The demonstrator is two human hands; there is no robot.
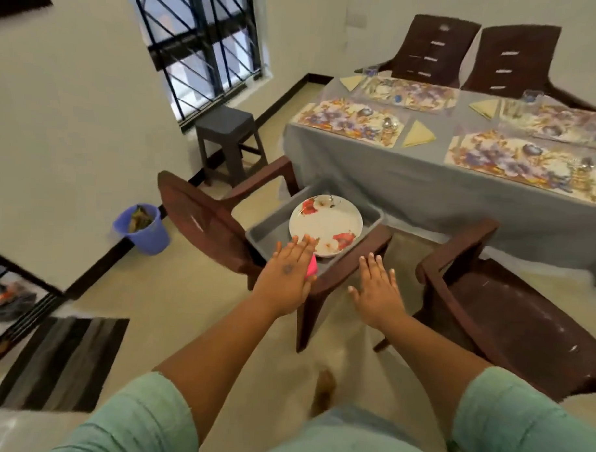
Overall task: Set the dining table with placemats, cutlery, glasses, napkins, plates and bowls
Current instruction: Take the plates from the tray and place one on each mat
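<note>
left hand [290, 271]: flat, fingers spread, empty, over near rim of grey tub [266, 229] | right hand [377, 286]: spread, empty, beside it | floral plate [325, 225] lay in tub on chair [202, 215]

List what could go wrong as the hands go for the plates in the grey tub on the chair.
1. The grey tub sits on the seat of a brown chair, not on the table; a push on its near rim might tip or slide it.
2. The left hand covers a pink item beside the floral plate; lifting the plate could snag or knock it.
3. The right hand hovers outside the tub, so a one-handed lift may let the plate slip.
</note>
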